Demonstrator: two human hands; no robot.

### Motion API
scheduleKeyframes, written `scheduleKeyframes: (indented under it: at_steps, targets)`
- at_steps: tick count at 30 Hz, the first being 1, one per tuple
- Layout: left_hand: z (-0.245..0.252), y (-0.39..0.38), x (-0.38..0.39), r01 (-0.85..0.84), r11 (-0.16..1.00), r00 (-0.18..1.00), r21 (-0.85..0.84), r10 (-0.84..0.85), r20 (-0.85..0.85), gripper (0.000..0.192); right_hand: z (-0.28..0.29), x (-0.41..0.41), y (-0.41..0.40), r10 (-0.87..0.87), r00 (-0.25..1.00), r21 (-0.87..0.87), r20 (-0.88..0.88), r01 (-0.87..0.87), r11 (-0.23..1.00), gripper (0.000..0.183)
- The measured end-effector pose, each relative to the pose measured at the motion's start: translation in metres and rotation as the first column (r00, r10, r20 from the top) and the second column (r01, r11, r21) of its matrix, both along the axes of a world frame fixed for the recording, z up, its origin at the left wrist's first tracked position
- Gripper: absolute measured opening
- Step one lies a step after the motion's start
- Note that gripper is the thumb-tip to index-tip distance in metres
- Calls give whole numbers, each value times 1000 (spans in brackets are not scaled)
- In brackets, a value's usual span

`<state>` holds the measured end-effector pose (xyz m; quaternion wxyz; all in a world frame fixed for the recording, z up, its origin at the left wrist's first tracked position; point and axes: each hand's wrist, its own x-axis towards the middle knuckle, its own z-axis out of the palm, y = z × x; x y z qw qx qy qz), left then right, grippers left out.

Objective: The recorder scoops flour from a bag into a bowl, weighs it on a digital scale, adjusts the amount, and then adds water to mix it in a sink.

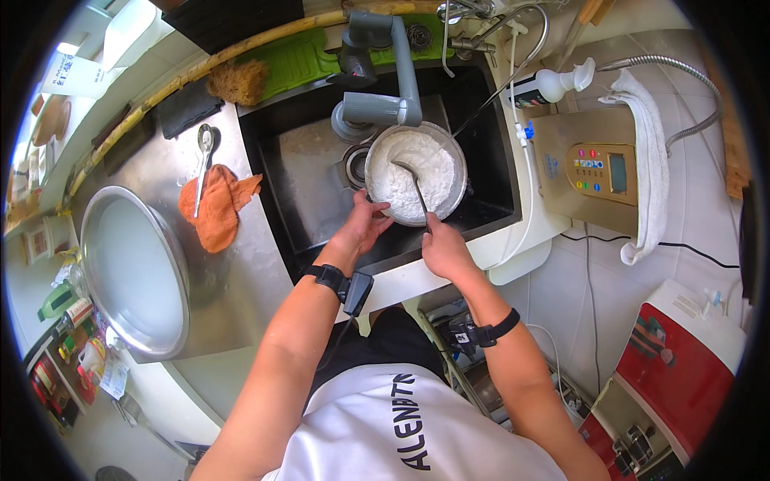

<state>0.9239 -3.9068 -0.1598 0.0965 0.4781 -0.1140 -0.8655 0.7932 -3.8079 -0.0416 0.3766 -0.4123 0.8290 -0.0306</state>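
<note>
A round metal bowl (pixel 460 180) rests over the right part of the black sink (pixel 301 198), with white powder (pixel 415 156) in it. My right hand (pixel 445 246) is closed around the handle of a metal spoon or ladle (pixel 417 180), whose head lies in the powder. At the bowl's lower left rim is my left hand (pixel 365 222), thumb and fingers apart, touching or supporting the rim; its fingertips are partly under the bowl, so the hold is unclear.
A grey jointed faucet (pixel 373 108) reaches over the sink beside the bowl. Left on the steel counter (pixel 252 264) are an orange cloth (pixel 218 222) with a metal spoon (pixel 201 174) on it and a large metal basin (pixel 183 288) of cloudy liquid. A white hose (pixel 529 198) hangs at the right.
</note>
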Motion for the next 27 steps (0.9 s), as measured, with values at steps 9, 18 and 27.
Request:
scheduleKeyframes:
  at_steps: [9,18,27]
  targets:
    - [2,-14,7,257,959,961,-116,-241,134,69,54,-9,11,-134,991,96,-16,135,986,49]
    - [0,-51,1,170,962,976,-212,-135,171,63,3,-24,13,-179,977,-43,-117,175,984,50]
    - [-7,-31,5,29,993,999,-116,-26,35,71,3,27,-39,-380,906,113,186,365,924,49]
